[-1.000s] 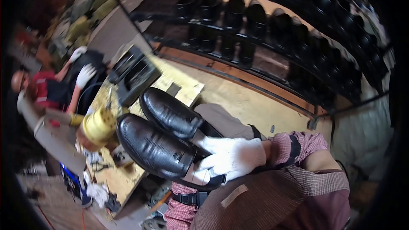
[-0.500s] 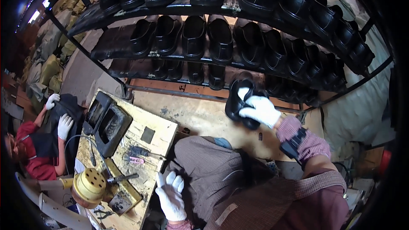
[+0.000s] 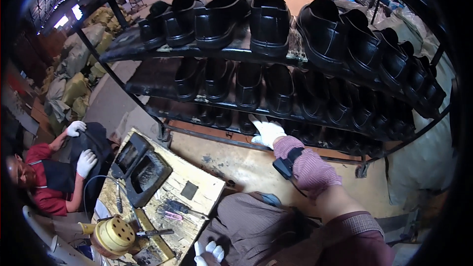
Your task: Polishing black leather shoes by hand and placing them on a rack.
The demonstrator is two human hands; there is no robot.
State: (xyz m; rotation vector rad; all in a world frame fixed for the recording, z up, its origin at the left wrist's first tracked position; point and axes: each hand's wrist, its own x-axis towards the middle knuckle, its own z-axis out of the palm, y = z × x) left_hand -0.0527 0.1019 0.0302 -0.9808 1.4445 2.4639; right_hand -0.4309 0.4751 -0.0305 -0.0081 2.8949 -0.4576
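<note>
My right hand (image 3: 267, 132), in a white glove, reaches to the lower shelf of a dark rack. Its fingers are apart beside a black shoe (image 3: 246, 124), and no shoe shows in its grip. The hand hides part of the row behind it. At the bottom edge my left hand (image 3: 210, 254), also white-gloved, is partly cut off by the frame. It holds nothing that I can see, with one finger standing apart from the others. Rows of black shoes (image 3: 270, 22) fill the shelves above, heels towards me.
A worn wooden bench (image 3: 209, 187) at left carries a black mould (image 3: 148, 175), a pink-handled tool (image 3: 173, 215) and a yellow perforated device (image 3: 112, 236). Beyond it sits a co-worker (image 3: 56, 177) in red with gloved hands. Stacked sacks (image 3: 76, 91) stand farther back.
My right hand has moved left and away from me to the lower shelf; the black shoe it held is no longer in it. The view has tilted up, and my left hand sits lower in frame.
</note>
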